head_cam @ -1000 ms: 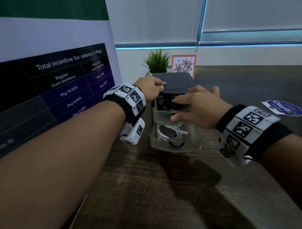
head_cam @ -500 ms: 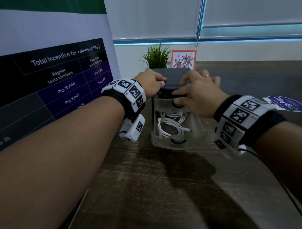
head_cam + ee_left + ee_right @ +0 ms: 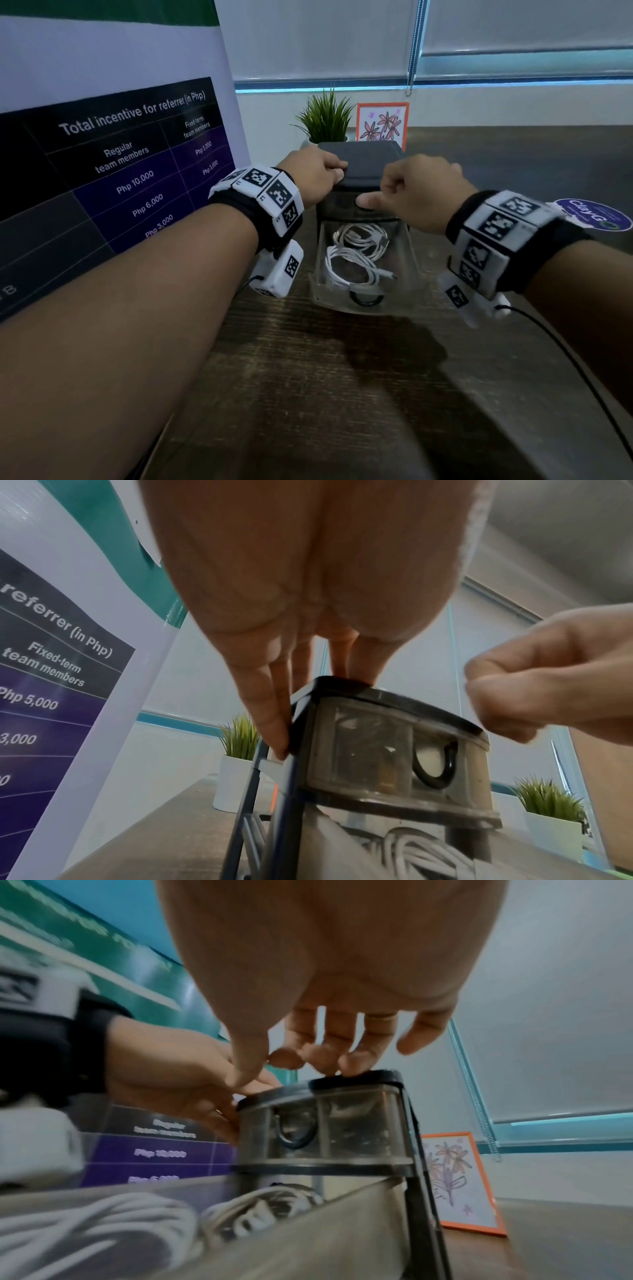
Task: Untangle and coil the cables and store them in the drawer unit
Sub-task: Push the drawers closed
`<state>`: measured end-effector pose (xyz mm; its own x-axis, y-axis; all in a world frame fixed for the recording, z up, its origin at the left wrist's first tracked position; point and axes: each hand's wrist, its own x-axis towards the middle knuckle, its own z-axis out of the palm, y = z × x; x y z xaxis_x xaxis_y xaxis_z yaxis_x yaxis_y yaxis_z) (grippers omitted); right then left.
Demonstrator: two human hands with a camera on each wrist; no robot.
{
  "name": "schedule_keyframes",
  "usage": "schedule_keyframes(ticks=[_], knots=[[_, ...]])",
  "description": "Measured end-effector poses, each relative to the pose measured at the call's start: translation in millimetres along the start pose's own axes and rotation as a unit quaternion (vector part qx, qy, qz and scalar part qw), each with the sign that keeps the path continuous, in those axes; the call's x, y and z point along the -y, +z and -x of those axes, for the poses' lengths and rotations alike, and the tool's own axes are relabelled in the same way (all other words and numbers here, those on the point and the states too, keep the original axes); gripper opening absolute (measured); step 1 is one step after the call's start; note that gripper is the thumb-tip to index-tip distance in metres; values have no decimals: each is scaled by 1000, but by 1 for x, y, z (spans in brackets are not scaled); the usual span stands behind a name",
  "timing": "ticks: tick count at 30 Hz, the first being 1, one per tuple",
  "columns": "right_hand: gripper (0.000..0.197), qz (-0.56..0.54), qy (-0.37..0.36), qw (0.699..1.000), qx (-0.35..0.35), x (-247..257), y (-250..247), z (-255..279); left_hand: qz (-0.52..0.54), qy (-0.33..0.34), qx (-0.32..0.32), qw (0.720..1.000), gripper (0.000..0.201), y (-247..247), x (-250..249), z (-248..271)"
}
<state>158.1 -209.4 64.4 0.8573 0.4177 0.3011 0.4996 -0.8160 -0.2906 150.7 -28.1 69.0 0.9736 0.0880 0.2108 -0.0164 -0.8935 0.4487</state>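
Drawer unit: a small clear-plastic drawer unit (image 3: 359, 161) with a dark top is seen standing on the dark wooden table (image 3: 342, 394), between the two hands.
Lower drawer: the lower drawer (image 3: 411, 270) is pulled out toward the viewer, and two coiled white cables (image 3: 356, 263) are seen lying inside it, one coil behind the other.
Upper drawer: the upper drawer (image 3: 394, 753) is pushed in nearly flush with the frame; a dark ring pull is seen on its clear front. Its contents cannot be made out.
Left hand: the left hand (image 3: 315, 181) is laid on the left edge of the unit's top, with the straight fingers (image 3: 270, 723) pressed down the left side of the frame.
Right hand: the right hand (image 3: 418, 195) is held at the front right of the unit's top, with its fingers loosely curled and the fingertips (image 3: 352, 1060) touching the dark top; nothing is seen gripped.
Cables relative to hands: the coils lie below and nearer the viewer than both hands, touched by neither.
Behind the unit: a potted plant (image 3: 325, 116) and a framed flower drawing (image 3: 382, 121) are seen.
Left side: a printed banner (image 3: 120, 147) is stood beside the table.
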Motion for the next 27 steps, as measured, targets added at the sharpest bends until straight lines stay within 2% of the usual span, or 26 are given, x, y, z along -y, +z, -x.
schedule_keyframes(ticks=[4, 8, 10, 14, 18, 20, 23, 27], knots=[[54, -49, -68, 993, 84, -5, -1, 41, 7, 0, 3, 1000, 34, 0, 3, 0], [35, 8, -124, 977, 176, -18, 10, 74, 8, 0, 4, 1000, 34, 1, 3, -1], [27, 15, -129, 978, 164, -23, 13, 79, 14, 1, 2, 1000, 34, 1, 4, -1], [19, -26, -109, 989, 95, -33, 18, 71, 24, 3, 4, 1000, 32, 2, 6, -3], [9, 14, -95, 994, 53, -41, 18, 52, 19, 7, 2, 1000, 32, 2, 6, -3], [12, 6, -61, 998, 31, -41, 18, 39, 20, 6, 1, 1000, 32, 2, 6, -3], [31, -7, 2, 1000, -2, -42, 24, 22, 35, 4, 1, 999, 31, 2, 7, -5], [43, 34, 78, 996, -1, -42, 25, 8, 42, 7, 3, 999, 31, 2, 8, -5]])
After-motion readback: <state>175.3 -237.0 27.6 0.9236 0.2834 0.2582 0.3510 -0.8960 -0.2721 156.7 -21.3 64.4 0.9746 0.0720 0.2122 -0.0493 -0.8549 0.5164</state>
